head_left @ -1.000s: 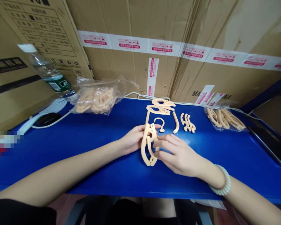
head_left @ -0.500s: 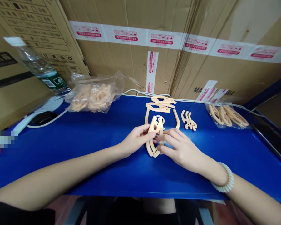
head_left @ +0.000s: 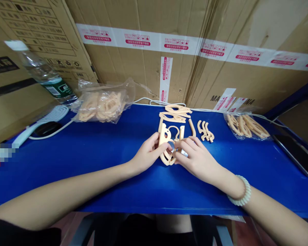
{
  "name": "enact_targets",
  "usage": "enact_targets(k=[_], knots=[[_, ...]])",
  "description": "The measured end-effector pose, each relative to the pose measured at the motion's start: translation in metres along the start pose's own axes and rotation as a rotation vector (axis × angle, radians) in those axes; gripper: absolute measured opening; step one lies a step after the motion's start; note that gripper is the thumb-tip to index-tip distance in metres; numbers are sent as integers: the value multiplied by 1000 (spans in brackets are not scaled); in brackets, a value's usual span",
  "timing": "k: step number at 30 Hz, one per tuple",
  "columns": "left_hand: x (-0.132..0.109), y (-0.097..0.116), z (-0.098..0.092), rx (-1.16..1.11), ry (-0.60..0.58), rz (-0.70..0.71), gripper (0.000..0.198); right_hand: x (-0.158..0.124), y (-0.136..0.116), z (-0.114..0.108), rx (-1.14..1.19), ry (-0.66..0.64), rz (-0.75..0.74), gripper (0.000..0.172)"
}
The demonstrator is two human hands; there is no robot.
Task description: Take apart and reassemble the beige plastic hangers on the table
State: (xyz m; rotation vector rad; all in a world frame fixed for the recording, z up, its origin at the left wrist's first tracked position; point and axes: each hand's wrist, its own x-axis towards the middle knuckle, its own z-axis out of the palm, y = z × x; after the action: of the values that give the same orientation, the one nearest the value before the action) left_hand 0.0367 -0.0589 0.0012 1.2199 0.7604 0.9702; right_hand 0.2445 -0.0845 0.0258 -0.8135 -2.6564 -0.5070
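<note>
A beige folding hanger [head_left: 163, 136] is upright in front of me, its two arms spread apart at the top and close together at the bottom. My left hand [head_left: 147, 153] grips its left arm between thumb and fingers. With bent fingertips, my right hand [head_left: 193, 155] holds its right arm [head_left: 182, 132]; part of the grip is hidden. A curved beige hook [head_left: 175, 129] shows between the arms. Behind my right hand lies a loose hanger arm [head_left: 192, 127], and to its right are several small S-shaped hooks [head_left: 206, 131].
Flat beige hangers [head_left: 172, 117] lie at the back of the blue table [head_left: 105, 191]. Bagged parts lie in a left bag [head_left: 102, 106] and a right bag [head_left: 247, 126]. A water bottle [head_left: 45, 73], brush [head_left: 52, 114] and phone [head_left: 296, 153] flank them. Cardboard boxes [head_left: 133, 68] stand behind.
The hanger's two arms have spread wider apart, with its hook now showing between them. My left hand still holds the left arm, and my right hand the right one.
</note>
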Motion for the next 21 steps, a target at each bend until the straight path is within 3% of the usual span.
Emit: enact_targets(k=[5, 10, 16, 21], knots=[[2, -4, -1, -44, 33, 21, 27, 2, -4, 2, -81, -25, 17, 18], [1, -6, -2, 88, 129, 79, 22, 0, 2, 4, -107, -121, 86, 28], [0, -8, -3, 8, 139, -19, 34, -3, 5, 1, -106, -158, 60, 23], [2, -8, -3, -58, 120, -62, 36, -1, 2, -2, -83, -110, 29, 25]])
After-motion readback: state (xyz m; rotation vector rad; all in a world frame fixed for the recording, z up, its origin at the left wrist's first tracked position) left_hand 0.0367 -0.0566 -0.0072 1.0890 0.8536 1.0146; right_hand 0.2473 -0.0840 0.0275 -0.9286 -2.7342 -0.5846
